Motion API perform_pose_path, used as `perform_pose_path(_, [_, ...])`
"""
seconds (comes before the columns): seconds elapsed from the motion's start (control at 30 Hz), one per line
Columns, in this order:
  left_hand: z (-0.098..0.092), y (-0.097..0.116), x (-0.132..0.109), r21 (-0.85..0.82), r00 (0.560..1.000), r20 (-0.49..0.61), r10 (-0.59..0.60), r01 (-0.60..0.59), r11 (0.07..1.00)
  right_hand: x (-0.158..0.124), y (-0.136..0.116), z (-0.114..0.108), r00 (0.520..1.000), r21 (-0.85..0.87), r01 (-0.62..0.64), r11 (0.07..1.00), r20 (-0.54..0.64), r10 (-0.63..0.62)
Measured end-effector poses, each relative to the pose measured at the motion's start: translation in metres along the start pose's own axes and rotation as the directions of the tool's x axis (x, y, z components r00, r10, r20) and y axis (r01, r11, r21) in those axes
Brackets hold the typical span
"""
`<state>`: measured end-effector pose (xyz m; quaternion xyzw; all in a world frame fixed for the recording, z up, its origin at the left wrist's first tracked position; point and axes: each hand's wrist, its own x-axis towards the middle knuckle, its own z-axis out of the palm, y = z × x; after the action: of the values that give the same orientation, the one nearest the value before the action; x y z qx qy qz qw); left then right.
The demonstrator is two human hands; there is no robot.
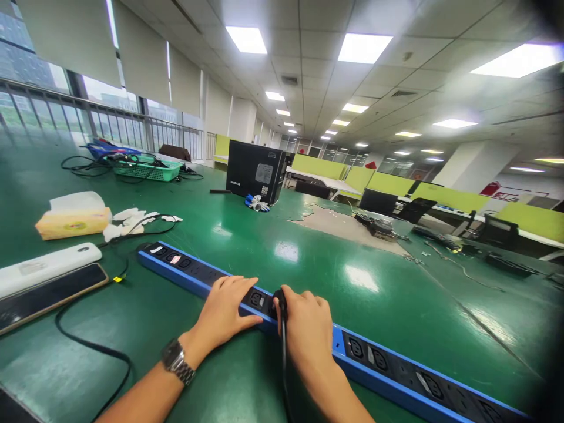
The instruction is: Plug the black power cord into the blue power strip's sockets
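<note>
A long blue and black power strip [194, 271] lies slantwise across the green table, with several sockets along its top. My left hand [227, 305], a watch [176, 359] on its wrist, grips the strip near its middle, thumb on the near side and fingers over the far side. Just right of it, my right hand [306, 323] is closed around a black power plug [280, 298] at a socket. How deep the plug sits is hidden by the fingers. Its black cord [284, 364] runs down toward the near edge of the view.
To the left lie a phone [48, 296], a white device [50, 269], a tissue pack [73, 217] and a loose black cable [94, 349]. Farther back are a green basket [147, 170] with cables, a black computer case [253, 170] and blue-white gloves [257, 203].
</note>
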<state>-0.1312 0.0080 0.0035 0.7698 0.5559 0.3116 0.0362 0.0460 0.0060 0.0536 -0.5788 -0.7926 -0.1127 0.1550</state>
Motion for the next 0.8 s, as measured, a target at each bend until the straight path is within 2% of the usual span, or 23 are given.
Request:
perform_pose_path(0.23, [-0.001, 0.001, 0.001, 0.002, 0.999, 0.025, -0.024, 0.024, 1.0, 0.002, 0.002, -0.013, 0.992, -0.012, -0.072, 0.997, 0.1, 0.073])
perform_pose_path(0.33, [0.0, 0.001, 0.001, 0.002, 0.999, 0.029, -0.029, 0.029, 1.0, 0.005, 0.0, -0.018, 0.992, 0.003, -0.045, 0.999, 0.119, 0.044])
perform_pose_path(0.43, [0.001, 0.0, 0.0, -0.001, 1.0, 0.003, -0.015, 0.015, 1.0, 0.012, 0.006, -0.018, 0.988, 0.056, -0.058, 0.997, 0.147, 0.05])
perform_pose_path(0.63, [-0.001, 0.003, 0.0, -0.005, 0.999, 0.017, -0.027, 0.027, 1.0, 0.021, 0.039, -0.007, 0.977, 0.23, -0.173, 0.958, 0.166, 0.136])
perform_pose_path(0.8, [-0.004, 0.006, 0.001, -0.008, 0.999, 0.028, -0.045, 0.046, 0.999, 0.021, 0.035, -0.01, 0.955, 0.286, -0.191, 0.939, 0.276, 0.11])
